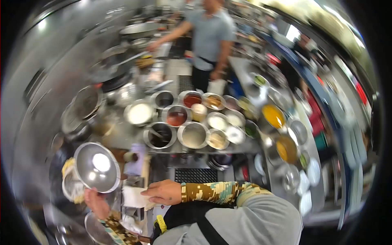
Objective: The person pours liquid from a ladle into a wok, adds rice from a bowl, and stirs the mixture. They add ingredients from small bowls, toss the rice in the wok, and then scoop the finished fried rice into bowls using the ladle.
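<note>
My left hand (97, 204) grips the lower rim of a shiny metal bowl (97, 167), fingers closed on its edge. The bowl is tilted, and its bare inside faces me. Just behind its left side, and partly covered by it, is a pot (72, 183) with a pale, whitish content and a yellowish edge. My right hand (165, 192) reaches across to the left, its fingers on a white cloth (134, 197). Thumb and fingers appear closed on the cloth's right edge. Below my left hand, another metal bowl (96, 228) is partly in view.
Several metal pots of sauces and powders, among them a red sauce (177, 117), crowd the counter (196, 149) ahead. Woks (87, 102) stand on the left. Orange liquid (273, 116) fills a pot on the right-hand counter. A person (212, 36) stands beyond, arm stretched toward the stove.
</note>
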{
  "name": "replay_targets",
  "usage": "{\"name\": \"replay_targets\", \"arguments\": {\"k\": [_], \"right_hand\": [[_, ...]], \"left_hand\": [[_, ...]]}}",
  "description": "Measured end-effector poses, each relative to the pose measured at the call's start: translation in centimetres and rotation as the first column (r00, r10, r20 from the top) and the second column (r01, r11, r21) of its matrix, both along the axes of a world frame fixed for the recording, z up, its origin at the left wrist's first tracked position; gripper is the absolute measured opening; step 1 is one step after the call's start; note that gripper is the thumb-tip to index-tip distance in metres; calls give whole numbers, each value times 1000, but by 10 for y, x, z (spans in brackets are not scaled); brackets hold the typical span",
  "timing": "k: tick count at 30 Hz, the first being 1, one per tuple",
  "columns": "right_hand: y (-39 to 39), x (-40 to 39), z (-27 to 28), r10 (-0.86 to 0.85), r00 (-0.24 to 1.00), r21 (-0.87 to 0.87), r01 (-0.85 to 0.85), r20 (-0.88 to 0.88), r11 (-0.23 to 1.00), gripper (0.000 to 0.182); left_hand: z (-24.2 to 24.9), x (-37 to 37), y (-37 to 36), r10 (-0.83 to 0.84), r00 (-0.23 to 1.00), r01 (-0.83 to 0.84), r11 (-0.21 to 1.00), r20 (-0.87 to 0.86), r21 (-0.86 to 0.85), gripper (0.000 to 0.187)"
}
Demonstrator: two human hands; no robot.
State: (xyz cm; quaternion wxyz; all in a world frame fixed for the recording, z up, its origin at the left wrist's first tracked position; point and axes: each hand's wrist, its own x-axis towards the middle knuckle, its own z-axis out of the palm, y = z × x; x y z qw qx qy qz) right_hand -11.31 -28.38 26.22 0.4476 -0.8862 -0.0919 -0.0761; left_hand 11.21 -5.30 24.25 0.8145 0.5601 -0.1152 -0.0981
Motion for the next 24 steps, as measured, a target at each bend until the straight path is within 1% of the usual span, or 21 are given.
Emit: {"name": "replay_targets", "arguments": {"k": [1,2,3,5,6,7,8,9,10,12,14,15,16,17,18,20,21,22,23,24], "right_hand": [[-6,-27,1,-34,999,48,33,18,998,39],[-12,-56,7,-114,991,52,110,66,993,37],[-18,-86,14,-185,976,54,180,111,982,34],[-33,-158,-14,-314,924,50,310,219,949,32],[-37,-192,-19,-385,890,44,387,244,921,31],[-43,-229,-13,-461,849,44,466,257,884,31],[-47,-266,-11,-529,803,45,539,274,841,31],[-48,-302,-10,-623,738,86,625,261,776,27],[-50,-339,-7,-708,660,115,706,252,699,26],[-52,-410,-1,-839,497,165,828,223,535,24],[-46,-474,5,-938,288,197,925,195,325,24],[-41,-503,10,-970,190,180,960,150,216,24],[-34,-528,9,-991,82,193,976,108,102,24],[-28,-550,3,-997,-27,203,979,69,-12,24],[-30,-570,-18,-991,-129,219,969,34,-119,24],[-28,-609,-53,-904,-420,275,862,-81,-425,23],[-29,-627,-53,-853,-508,247,817,-123,-522,25],[-33,-644,-53,-794,-586,214,765,-159,-607,27],[-39,-658,-71,-758,-632,122,750,-162,-650,31],[-47,-672,-102,-723,-671,28,729,-163,-684,35]], "left_hand": [[-14,-20,-35,-153,988,153,988,-18,-7,11],[-14,-50,-70,-302,950,304,953,-76,6,6],[-19,-80,-105,-435,896,435,900,-90,-19,4],[-58,-153,-168,-577,806,580,815,-130,-20,8],[-66,-186,-193,-639,755,643,765,-145,-25,9],[-63,-220,-217,-717,679,731,681,-155,50,10],[-61,-253,-240,-784,599,801,585,-165,126,11],[-60,-288,-261,-837,527,849,510,-151,139,13],[-62,-320,-279,-869,464,880,433,-169,194,14],[-52,-387,-311,-932,287,949,244,-223,200,16],[-42,-453,-335,-976,146,954,95,-163,284,16],[-31,-486,-344,-982,78,939,15,-170,344,16],[-30,-517,-353,-981,-6,952,-64,-192,299,16],[-32,-545,-361,-983,-61,951,-111,-174,290,15],[-46,-568,-373,-982,-110,945,-151,-151,291,13],[-51,-612,-385,-962,-163,917,-229,-218,326,17],[-55,-630,-389,-950,-186,901,-266,-249,343,19],[-69,-641,-395,-967,-218,815,-255,-133,520,20],[-86,-648,-402,-964,-264,706,-208,-20,677,22],[-94,-654,-405,-943,-322,581,-128,83,804,24]]}}
